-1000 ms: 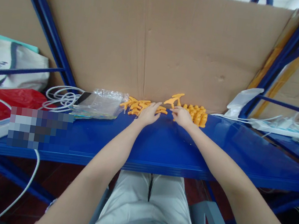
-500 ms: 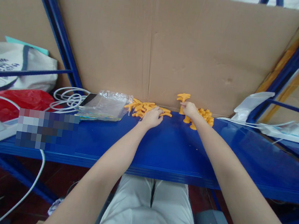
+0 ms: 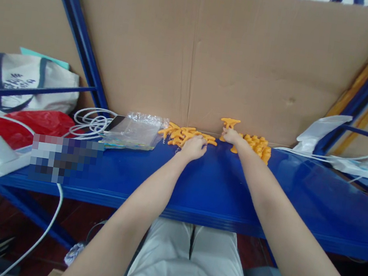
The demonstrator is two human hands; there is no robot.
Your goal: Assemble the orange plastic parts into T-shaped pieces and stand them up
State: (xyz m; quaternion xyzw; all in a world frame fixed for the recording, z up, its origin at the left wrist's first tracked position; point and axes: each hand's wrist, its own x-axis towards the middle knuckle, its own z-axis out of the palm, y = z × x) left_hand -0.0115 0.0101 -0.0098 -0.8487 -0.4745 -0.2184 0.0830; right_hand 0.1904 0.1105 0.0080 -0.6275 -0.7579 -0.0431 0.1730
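Observation:
My right hand (image 3: 231, 135) is closed at the stem of an upright orange-yellow plastic piece (image 3: 230, 121) with a wide T-shaped top. That piece stands at the back of the blue shelf, near the cardboard. Just to its right is a cluster of orange-yellow knobbed pieces (image 3: 260, 147), partly behind my right wrist. My left hand (image 3: 195, 148) lies over a pile of orange-yellow branched pieces (image 3: 177, 132), its fingers curled on one branched piece (image 3: 210, 139) that sticks out to the right. Small chains hang from the pile; my left fingertips are partly hidden.
Clear plastic packets (image 3: 133, 133) and a coiled white cable (image 3: 92, 123) lie left of the pile. Farther left are a red plastic bag (image 3: 35, 124), a power strip (image 3: 7, 165) and a canvas bag (image 3: 60, 81). Cardboard (image 3: 249, 60) closes the back of the blue shelf (image 3: 218, 188).
The view has shifted slightly, so the shelf sits farther right. My right hand has moved a little left against the shelf, and the T-shaped top has turned. My left hand stays at the pile.

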